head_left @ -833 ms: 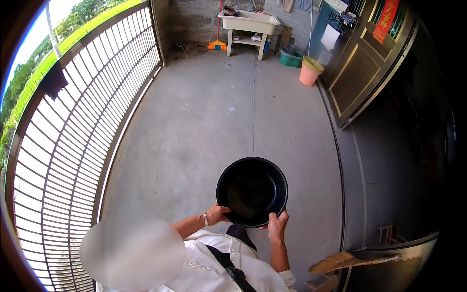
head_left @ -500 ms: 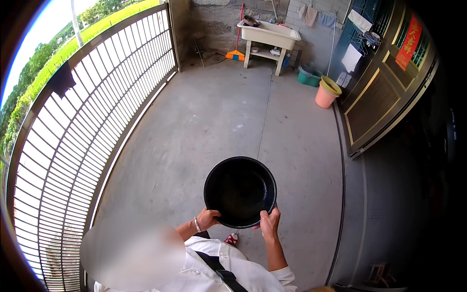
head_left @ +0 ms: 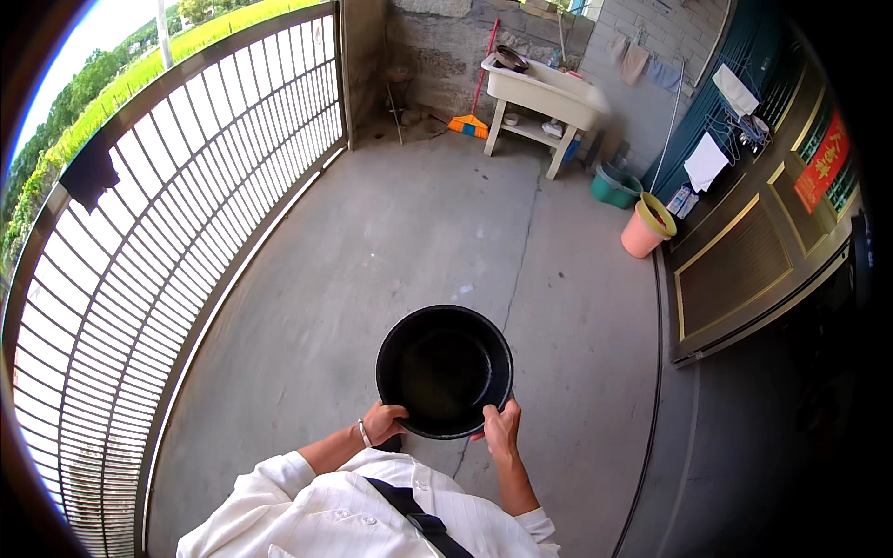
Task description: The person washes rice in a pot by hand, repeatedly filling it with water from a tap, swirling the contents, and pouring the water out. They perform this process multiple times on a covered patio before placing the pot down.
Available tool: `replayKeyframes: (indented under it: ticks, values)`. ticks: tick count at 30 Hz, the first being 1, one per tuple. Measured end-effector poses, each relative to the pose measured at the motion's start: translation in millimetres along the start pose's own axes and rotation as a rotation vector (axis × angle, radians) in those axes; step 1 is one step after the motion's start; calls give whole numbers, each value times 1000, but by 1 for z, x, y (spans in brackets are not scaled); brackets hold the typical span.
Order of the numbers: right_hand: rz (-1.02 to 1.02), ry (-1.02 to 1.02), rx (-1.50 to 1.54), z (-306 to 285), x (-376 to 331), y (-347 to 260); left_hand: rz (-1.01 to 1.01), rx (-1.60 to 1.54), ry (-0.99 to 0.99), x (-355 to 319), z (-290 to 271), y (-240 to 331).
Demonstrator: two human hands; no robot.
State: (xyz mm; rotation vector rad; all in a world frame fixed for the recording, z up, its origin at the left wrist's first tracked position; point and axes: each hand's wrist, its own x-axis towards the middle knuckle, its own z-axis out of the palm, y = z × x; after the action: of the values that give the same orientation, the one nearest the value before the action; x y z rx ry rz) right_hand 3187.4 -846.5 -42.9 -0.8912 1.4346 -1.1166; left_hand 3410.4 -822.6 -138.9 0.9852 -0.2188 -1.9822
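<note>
In the head view, the left hand and right hand pinch a black basin by its rim, their underside fingers mostly hidden. Round, without a long axis, it lies directly forward of both thumbs, touching each hand.

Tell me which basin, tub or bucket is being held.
The black basin, gripped by the left hand and right hand; the green tub and pink bucket stand on the floor.

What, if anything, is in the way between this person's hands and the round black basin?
Nothing visible: the left hand and right hand both grip the near side of the round black basin, thumbs over its rim. The basin hides its own underside.
</note>
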Motion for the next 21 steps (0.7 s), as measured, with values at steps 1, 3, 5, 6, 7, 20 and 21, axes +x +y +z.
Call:
replayKeyframes:
  ticks: [1,3,5,6,7,20,21]
  values:
    - [7,1,-13,8,17,-7,-5,25,-31,13,2,19]
    - [22,-1,-39,24,53,-23,23,42,-24,40,9,57]
    - [18,24,-2,38,90,-25,15,19,-47,57,29,94]
    - [17,36,16,45,108,-28,3,29,-40,71,35,110]
    - [7,71,21,56,123,-38,-2,41,-24,84,37,126]
    - [-34,-81,-107,101,391,-121,71,-17,38,284,87,266]
    - [-46,-95,-118,104,411,-127,75,-18,52,297,88,275]
